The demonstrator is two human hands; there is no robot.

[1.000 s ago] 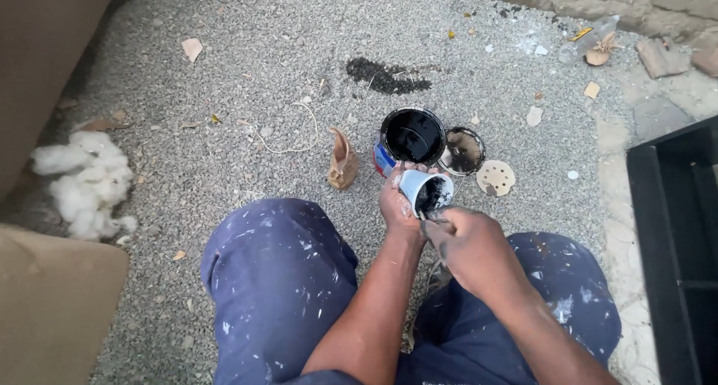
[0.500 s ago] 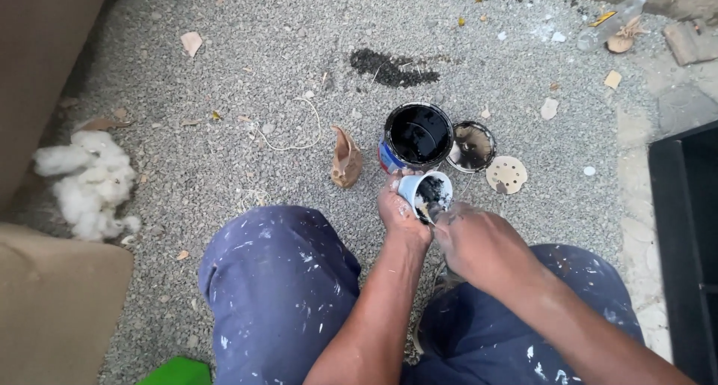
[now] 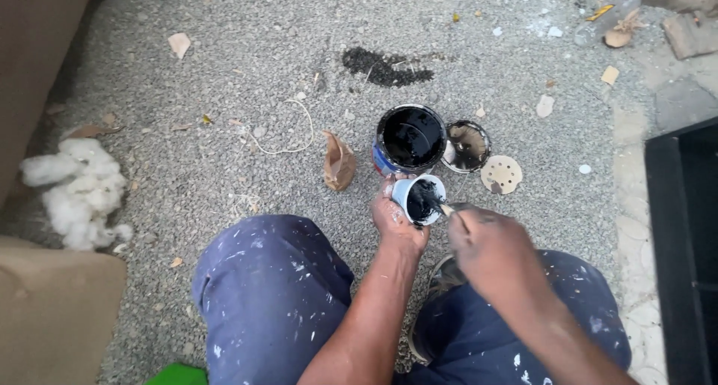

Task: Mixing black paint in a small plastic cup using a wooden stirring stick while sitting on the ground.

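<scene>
Slightly higher in the view than half a second ago, the small white cup (image 3: 417, 199) is seen held a little closer to the open tin of black paint (image 3: 410, 138), and the green object at the bottom edge has slid to the left. The cup is kept closed in the grip of the left hand (image 3: 398, 222), tilted toward the person, with black paint inside it. The right hand (image 3: 490, 246) is closed on a thin stick (image 3: 443, 208), whose tip is dipped in the cup just beyond that grip. Just past the left grip stands the tin, and beside it lie its lid (image 3: 467, 145) and a round perforated disc (image 3: 500, 174) on the gravel floor (image 3: 224, 93).

Because the cup is tilted, paint could be spilled over its rim if the stirring is done too strongly; the knees below the grip would then be stained. The tin could also be knocked by the left hand, being so near, and more paint would be lost on the gravel, as a dark patch (image 3: 385, 65) farther away suggests
</scene>
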